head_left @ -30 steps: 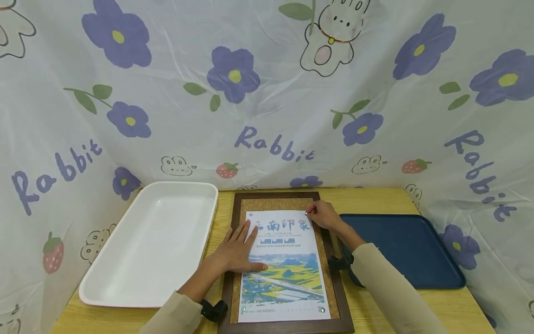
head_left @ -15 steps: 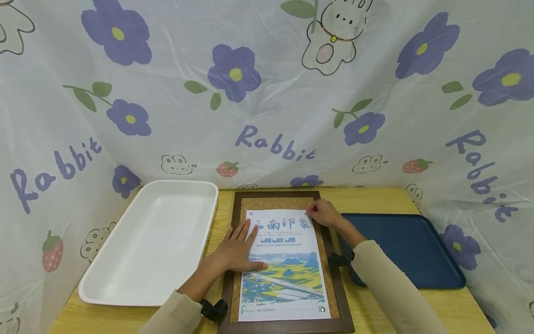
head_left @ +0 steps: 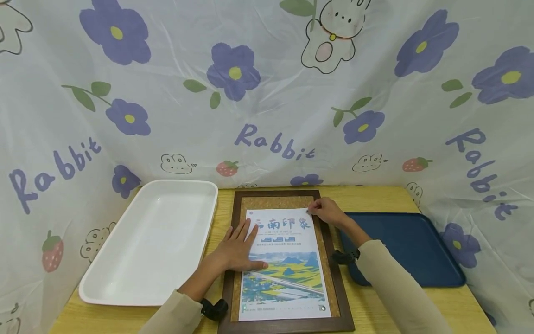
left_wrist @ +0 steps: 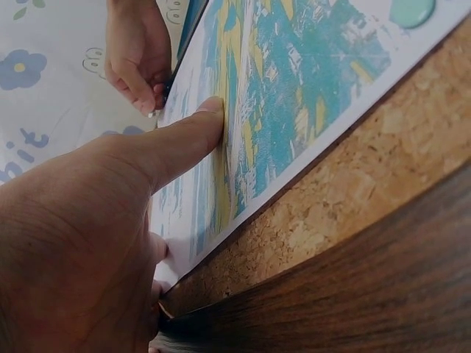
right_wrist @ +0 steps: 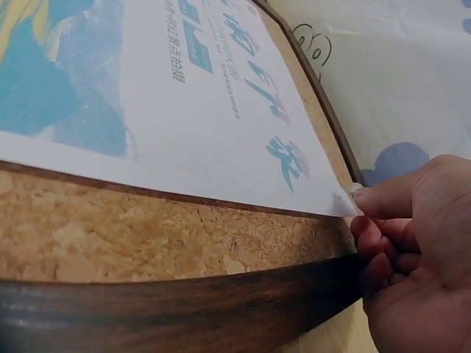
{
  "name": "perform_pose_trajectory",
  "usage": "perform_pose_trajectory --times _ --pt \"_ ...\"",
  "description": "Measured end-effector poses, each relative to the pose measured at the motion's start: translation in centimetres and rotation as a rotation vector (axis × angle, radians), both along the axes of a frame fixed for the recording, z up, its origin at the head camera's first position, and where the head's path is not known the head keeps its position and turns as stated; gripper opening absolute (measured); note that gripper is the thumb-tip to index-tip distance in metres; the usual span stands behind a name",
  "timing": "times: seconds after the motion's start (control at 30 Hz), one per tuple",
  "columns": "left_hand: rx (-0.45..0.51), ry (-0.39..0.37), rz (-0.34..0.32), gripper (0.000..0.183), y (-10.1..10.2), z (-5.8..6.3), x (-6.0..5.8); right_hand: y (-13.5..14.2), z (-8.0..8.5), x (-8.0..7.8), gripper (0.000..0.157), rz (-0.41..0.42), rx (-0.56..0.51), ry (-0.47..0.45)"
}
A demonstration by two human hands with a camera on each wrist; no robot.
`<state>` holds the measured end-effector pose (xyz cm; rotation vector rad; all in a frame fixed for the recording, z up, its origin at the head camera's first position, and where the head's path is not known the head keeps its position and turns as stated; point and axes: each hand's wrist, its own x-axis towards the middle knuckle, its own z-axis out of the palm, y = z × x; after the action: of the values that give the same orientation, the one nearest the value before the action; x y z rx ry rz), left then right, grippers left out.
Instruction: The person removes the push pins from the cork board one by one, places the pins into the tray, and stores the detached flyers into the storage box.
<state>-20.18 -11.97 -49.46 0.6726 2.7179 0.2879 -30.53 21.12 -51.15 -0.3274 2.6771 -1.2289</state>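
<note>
Right hand (head_left: pixel 327 212) shifts slightly at the printed sheet (head_left: pixel 283 269); the rest stays put

Thumb and curled fingers (right_wrist: pixel 386 198) pinch a small pale piece (right_wrist: pixel 355 189), probably a tack head, at the sheet's one o'clock corner. Compared with half a second ago, the fingertips sit a touch farther toward two o'clock, and the dark wrist strap (head_left: pixel 345 256) has swung out the same way. I read this as a change of angle while that corner is being fastened; the corner itself shows no clear difference, and whether the piece is seated in the cork (head_left: pixel 275 202) cannot be told.

The left hand (head_left: pixel 239 250) stays spread wide across the sheet's edge toward nine o'clock, its straight fingers pressing the paper, so the sheet keeps its alignment. A green piece (left_wrist: pixel 412 9) sits on a lower corner, and small pieces show at seven and five o'clock, so the bottom edge looks already fixed.

The sheet lies on the cork, inside the wooden frame (head_left: pixel 288 326). A white tray (head_left: pixel 150 241) rests toward nine o'clock and a blue tray (head_left: pixel 402 246) toward three, both on the wooden counter (head_left: pixel 371 200).
</note>
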Motion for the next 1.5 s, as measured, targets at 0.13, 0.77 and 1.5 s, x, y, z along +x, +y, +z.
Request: perform_pose_trajectory --times 0.13,0.77,1.5 --pt "0.003 -0.003 0.001 0.115 0.0 0.2 0.1 0.4 -0.1 0.2 0.021 0.001 -0.066 -0.031" --pt "0.024 0.014 0.002 0.116 -0.1 -0.8 -0.3 1.8 1.0 1.0 0.027 0.055 -0.162 -0.088" --pt "0.026 0.005 -0.004 0.115 0.0 -0.3 -0.1 4.9 1.4 1.6 0.025 0.048 -0.142 -0.071"
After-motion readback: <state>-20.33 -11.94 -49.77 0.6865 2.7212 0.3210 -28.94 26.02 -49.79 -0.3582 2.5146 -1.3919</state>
